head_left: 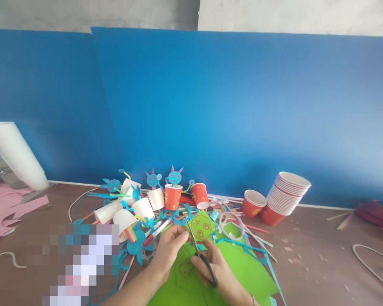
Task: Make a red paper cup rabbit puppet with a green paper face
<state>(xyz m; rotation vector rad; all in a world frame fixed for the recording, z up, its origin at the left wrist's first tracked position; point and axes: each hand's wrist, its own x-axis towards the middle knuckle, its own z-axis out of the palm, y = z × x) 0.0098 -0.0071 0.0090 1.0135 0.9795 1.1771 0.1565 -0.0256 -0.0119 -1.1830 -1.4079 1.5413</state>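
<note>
My left hand (172, 246) pinches the edge of a green paper piece (201, 226) with a face drawn inside a circle. In my right hand (217, 267) is a pair of scissors (207, 264) with black handles. Their blades lie along the left side of the drawn circle, close to my left fingertips. Whether the blades are parted is hard to make out. Beneath both hands spreads a larger green sheet (242, 265) with faint drawn outlines on it.
Behind the hands stand red paper cups (173, 198) and white cups (143, 208) with blue paper animal faces (175, 177). A cup stack (284, 199) leans at right. A tape roll (231, 225), markers and blue scraps surround the sheet. Pink paper (9, 208) and a white roll (19, 155) are left.
</note>
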